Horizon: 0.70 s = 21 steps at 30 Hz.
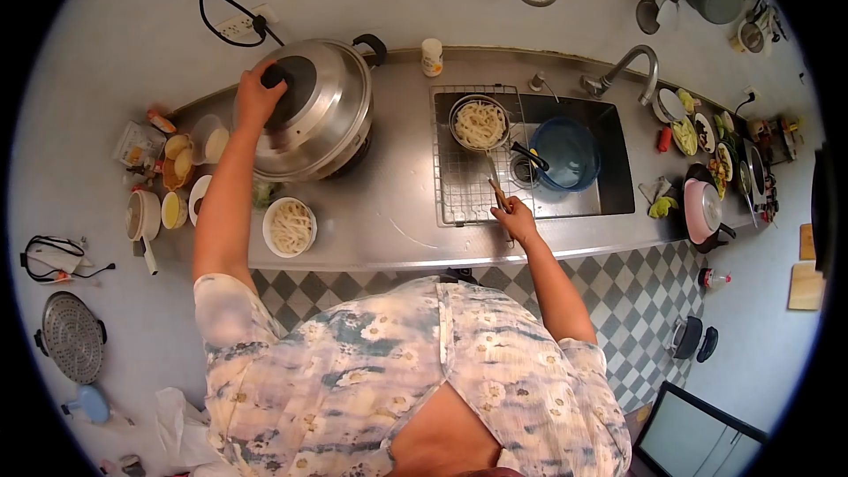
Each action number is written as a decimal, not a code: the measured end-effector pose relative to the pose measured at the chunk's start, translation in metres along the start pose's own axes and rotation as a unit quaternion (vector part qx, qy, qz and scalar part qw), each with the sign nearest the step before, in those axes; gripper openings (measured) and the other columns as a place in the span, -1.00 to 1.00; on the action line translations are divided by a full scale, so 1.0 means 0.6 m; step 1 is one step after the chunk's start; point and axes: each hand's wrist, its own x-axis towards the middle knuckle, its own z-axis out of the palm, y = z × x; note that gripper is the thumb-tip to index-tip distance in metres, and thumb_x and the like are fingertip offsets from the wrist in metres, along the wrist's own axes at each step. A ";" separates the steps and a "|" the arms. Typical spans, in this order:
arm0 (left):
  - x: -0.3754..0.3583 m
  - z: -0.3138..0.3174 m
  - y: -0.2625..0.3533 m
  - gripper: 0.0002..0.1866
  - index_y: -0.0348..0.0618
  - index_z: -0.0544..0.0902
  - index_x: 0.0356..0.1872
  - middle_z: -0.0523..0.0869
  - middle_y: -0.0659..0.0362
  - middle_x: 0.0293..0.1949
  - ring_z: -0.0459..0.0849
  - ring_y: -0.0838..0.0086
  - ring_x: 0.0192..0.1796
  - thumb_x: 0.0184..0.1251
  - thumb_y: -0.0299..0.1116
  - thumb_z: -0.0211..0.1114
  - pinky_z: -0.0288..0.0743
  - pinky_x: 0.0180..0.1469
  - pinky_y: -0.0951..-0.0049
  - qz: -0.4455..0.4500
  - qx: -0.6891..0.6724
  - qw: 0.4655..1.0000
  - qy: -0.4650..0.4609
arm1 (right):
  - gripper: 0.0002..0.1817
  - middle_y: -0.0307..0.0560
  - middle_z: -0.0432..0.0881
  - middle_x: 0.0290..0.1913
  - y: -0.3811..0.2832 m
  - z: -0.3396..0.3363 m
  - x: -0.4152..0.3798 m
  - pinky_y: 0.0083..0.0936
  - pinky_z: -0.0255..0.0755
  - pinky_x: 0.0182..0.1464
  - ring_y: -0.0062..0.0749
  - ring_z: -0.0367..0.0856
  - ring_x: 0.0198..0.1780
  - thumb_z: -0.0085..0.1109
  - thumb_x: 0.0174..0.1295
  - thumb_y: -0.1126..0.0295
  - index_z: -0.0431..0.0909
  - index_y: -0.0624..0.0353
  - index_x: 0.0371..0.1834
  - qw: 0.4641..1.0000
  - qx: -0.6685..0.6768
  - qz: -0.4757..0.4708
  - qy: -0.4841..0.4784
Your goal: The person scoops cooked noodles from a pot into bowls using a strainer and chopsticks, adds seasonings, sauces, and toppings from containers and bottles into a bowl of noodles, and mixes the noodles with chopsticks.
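My left hand is closed around the black knob of a large domed metal lid, which sits over a big pot at the left of the counter. My right hand grips the wooden handle of a strainer. Thick pale noodles fill the strainer's round basket, which is over the wire rack across the sink's left side. A white bowl with similar noodles stands near the counter's front edge, below the lid. Whether the lid touches the pot all round cannot be made out.
In the sink stands a blue basin, with a black handle over its rim. The faucet arches behind it. A white bottle stands by the wall. Plates of vegetables and a pink pan are at right; small bowls are at left.
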 end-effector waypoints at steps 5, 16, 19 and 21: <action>-0.004 -0.002 0.005 -0.48 0.09 0.60 0.08 0.57 -0.05 -0.16 0.61 0.07 -0.10 -0.04 -0.21 0.38 0.52 0.00 0.21 -0.004 0.012 1.000 -0.006 | -0.43 0.09 0.65 -0.34 0.010 -0.003 0.005 -0.32 0.46 -0.20 -0.12 0.63 -0.28 0.31 0.01 -0.08 0.54 0.21 -0.15 1.000 -0.003 0.000 0.010; -0.047 -0.017 0.016 -0.31 0.10 0.34 0.35 0.46 -0.06 0.11 0.49 0.07 0.14 0.22 0.08 0.25 0.40 0.16 0.18 0.018 0.088 0.996 -0.003 | -0.71 -0.11 0.64 -0.45 0.069 -0.082 0.024 -0.57 0.38 -0.32 -0.54 0.54 -0.41 0.24 0.22 0.21 0.59 0.24 -0.23 0.984 0.116 -0.085 0.101; -0.110 -0.047 0.001 -0.43 0.05 0.40 0.28 0.48 -0.05 0.12 0.47 0.08 0.18 0.24 -0.10 0.27 0.38 0.18 0.18 0.032 0.044 0.994 0.090 | -0.75 -0.24 0.61 -0.36 0.076 -0.125 0.036 -0.64 0.37 -0.25 -0.60 0.53 -0.37 0.22 0.27 0.30 0.58 0.30 -0.19 0.976 0.145 -0.088 0.133; -0.186 -0.080 0.010 -0.52 -0.05 0.44 0.19 0.48 -0.02 0.08 0.47 0.13 0.16 0.22 -0.31 0.26 0.38 0.16 0.23 -0.014 -0.037 0.991 0.130 | -0.75 -0.17 0.63 -0.43 0.078 -0.151 0.035 -0.58 0.39 -0.28 -0.54 0.54 -0.38 0.15 0.31 0.29 0.61 0.30 -0.24 0.966 0.145 -0.115 0.183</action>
